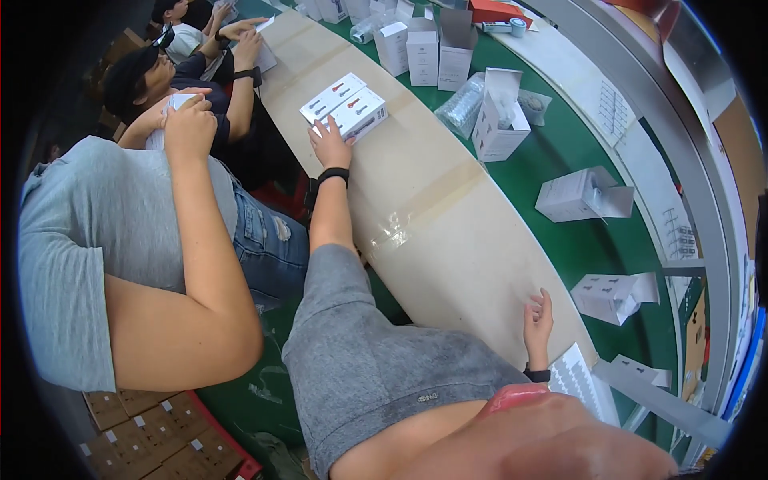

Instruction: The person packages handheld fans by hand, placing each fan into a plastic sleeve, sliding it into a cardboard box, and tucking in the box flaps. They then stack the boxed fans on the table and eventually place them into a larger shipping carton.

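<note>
My left hand (331,147) reaches far out over the beige worktop (432,232). Its fingers are spread on the near edge of two white printed boxes (344,104), which lie flat side by side. Small red and dark pictures mark their tops. My left wrist wears a black band. At the near right part of the worktop, my right hand (538,322) is raised with loosely bent fingers apart and nothing in it. Close beside my right wrist lies a white sheet or tray with a grey pattern (578,380), partly hidden.
A green belt (588,248) beside the worktop carries several open white boxes (584,196) and clear bubble-wrap packs (464,104). A metal frame (708,160) borders the right. Co-workers (152,192) sit close on my left. Brown cartons (152,436) stand low at left.
</note>
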### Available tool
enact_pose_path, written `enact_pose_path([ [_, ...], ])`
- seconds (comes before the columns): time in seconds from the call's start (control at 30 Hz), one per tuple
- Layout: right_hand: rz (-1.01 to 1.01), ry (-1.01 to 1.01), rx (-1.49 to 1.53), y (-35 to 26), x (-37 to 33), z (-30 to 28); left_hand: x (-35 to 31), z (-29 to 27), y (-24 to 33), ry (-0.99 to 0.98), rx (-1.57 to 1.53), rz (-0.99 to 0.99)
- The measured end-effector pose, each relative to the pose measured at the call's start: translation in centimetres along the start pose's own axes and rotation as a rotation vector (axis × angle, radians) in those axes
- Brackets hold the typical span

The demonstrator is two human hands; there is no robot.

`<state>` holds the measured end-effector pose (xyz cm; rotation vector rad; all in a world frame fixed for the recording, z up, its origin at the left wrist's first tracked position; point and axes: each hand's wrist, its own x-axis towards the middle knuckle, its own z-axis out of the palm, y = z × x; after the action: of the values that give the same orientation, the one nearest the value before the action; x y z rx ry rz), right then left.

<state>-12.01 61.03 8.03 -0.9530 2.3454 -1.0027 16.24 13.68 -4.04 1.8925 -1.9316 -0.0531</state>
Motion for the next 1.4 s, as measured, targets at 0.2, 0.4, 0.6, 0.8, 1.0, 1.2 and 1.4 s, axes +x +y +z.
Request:
enact_pose_path([
  [0.2, -0.212, 0.021, -0.077, -5.5, 0.3, 1.0, -8.2, -8.8, 3.8, 0.169, -0.139, 0.394],
  [0.4, -0.857, -0.044, -0.419, -15.7, 3.6, 4.2, -15.2, -21.7, 13.8, -0.271, -0.602, 0.695],
  [0.6, -0.710, 0.066, -0.326, -12.5, 1.4, 1.3, -18.3, -23.4, 18.0, -0.498, -1.093, 0.644],
  [0.8, -0.298, -0.332, 0.568, -9.8, -0.9, -3.4, -22.8, -22.9, 21.4, -0.920, -1.630, 0.652],
  [1.0, -0.436, -0.243, 0.352, -4.7, -0.2, -8.0, -25.4, -21.8, 22.9, -0.418, -0.849, 1.278],
  [1.2, -0.457, -0.198, 0.362, -3.8, -1.1, -7.4, -26.9, -21.6, 24.0, -0.285, -0.653, 1.464],
  [1.4, -0.490, -0.190, 0.161, -3.0, -1.9, -7.2, -28.4, -21.3, 24.2, -0.310, -0.558, 1.565],
])
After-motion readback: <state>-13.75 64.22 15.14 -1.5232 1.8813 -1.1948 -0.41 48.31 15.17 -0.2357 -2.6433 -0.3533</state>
